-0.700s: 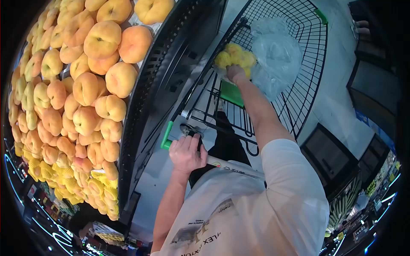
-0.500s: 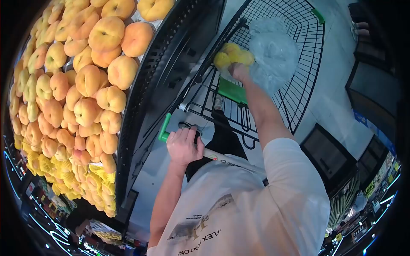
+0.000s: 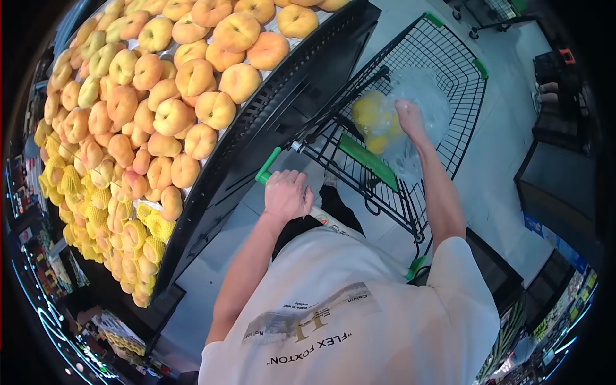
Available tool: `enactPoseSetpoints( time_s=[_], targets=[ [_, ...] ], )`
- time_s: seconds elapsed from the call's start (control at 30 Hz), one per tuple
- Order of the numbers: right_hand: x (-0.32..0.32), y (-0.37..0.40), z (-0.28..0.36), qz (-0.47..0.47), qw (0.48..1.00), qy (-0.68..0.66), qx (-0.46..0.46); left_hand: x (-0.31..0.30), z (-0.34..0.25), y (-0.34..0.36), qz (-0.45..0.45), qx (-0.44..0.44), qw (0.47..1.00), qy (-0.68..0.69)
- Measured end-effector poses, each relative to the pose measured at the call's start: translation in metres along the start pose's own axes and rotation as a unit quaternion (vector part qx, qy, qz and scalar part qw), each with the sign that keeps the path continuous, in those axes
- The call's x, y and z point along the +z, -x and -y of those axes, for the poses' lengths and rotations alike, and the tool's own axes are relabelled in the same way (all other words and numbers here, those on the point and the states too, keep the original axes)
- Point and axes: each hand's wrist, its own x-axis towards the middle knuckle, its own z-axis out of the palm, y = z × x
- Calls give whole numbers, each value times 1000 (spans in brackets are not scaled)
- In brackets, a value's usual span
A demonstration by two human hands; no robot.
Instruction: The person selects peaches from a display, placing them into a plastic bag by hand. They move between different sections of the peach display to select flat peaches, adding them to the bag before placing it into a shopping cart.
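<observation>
My left hand (image 3: 289, 194) is closed around the handle (image 3: 330, 222) of a black wire shopping cart (image 3: 463, 128), near its green end piece. Inside the cart, my right hand (image 3: 410, 119) is closed in a fist on a clear plastic bag (image 3: 428, 96). Several yellow, rounded things (image 3: 369, 114) show through the plastic just left of that hand. They look like fruit, some perhaps in foam nets. A green panel (image 3: 367, 160) lies across the cart's near end.
A sloping display of flat peaches (image 3: 173, 117), several in yellow foam nets (image 3: 96, 218), stands close on the left behind a black edge (image 3: 282, 83). Dark stands (image 3: 558, 179) line the right. Another cart (image 3: 500, 13) is at the far top.
My right hand has moved from the yellow things rightward onto the clear bag, which now lies partly over them. The view has shifted; my left hand stays on the handle.
</observation>
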Motion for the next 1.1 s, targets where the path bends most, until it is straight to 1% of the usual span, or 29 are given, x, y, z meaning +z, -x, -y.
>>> enactPoseSetpoints(
  time_s=[0.03, 0.1, 0.13, 0.17, 0.23, 0.3, 0.33, 0.37, 0.4, 0.43, 0.47, 0.57, 0.67, 0.7, 0.73, 0.8, 0.83, 0.87, 0.9, 0.93, 0.97, 1.07, 1.1],
  targets=[
    [-14, 10, 32, -10, 1000, -17, 1, -2, 0, 0, -4, -3, 1000, 7],
    [-38, 21, 65, 8, 996, -92, 15, -4, 3, 3, 11, -4, 1000, -1],
    [-51, 32, 102, -10, 992, -120, -27, -4, 4, 4, 16, -7, 1000, -4],
    [-62, 37, 120, -19, 989, -146, -25, -2, 5, 5, -2, -4, 1000, 6],
    [-87, 48, 159, -1, 983, -177, -45, -3, 8, 9, -32, 5, 999, 23],
    [-99, 62, 210, -14, 954, -289, -85, -15, 4, 10, -28, -45, 989, 136],
    [-109, 66, 223, -12, 939, -331, -92, -22, 0, 12, -25, -67, 978, 196],
    [-117, 67, 234, -10, 923, -372, -97, -25, -4, 12, -32, -98, 951, 292],
    [-118, 72, 251, -20, 907, -400, -128, -28, -9, 11, -38, -123, 914, 386],
    [-116, 79, 269, -28, 890, -427, -158, -36, -13, 12, -45, -145, 866, 477],
    [-112, 84, 288, -36, 870, -455, -186, -43, -14, 16, -43, -153, 836, 526],
    [-87, 99, 340, 27, 783, -572, -242, -83, -12, 30, -24, -161, 731, 663],
    [-40, 117, 410, 79, 710, -642, -279, -117, 10, 56, -71, -123, 563, 815],
    [-22, 122, 421, 0, 746, -586, -315, -126, 19, 66, -97, -120, 515, 843],
    [-2, 126, 429, -82, 773, -525, -348, -129, 29, 79, -130, -120, 513, 840],
    [34, 134, 444, -144, 787, -446, -401, -133, 52, 110, -194, -117, 506, 832],
    [50, 140, 457, -125, 785, -433, -424, -145, 62, 127, -191, -145, 529, 814],
    [62, 143, 474, 34, 748, -518, -413, -153, 72, 144, -198, -153, 535, 807],
    [75, 148, 496, 194, 688, -603, -355, -158, 80, 161, -206, -161, 540, 800],
    [88, 153, 517, 316, 634, -654, -267, -164, 84, 174, -213, -169, 545, 793],
    [99, 155, 525, 317, 657, -643, -232, -172, 88, 184, -223, -192, 540, 789],
    [139, 166, 557, 270, 734, -585, -216, -174, 109, 209, -273, -180, 558, 763],
    [155, 164, 561, 206, 779, -540, -243, -177, 118, 213, -292, -195, 568, 744]
  ],
)
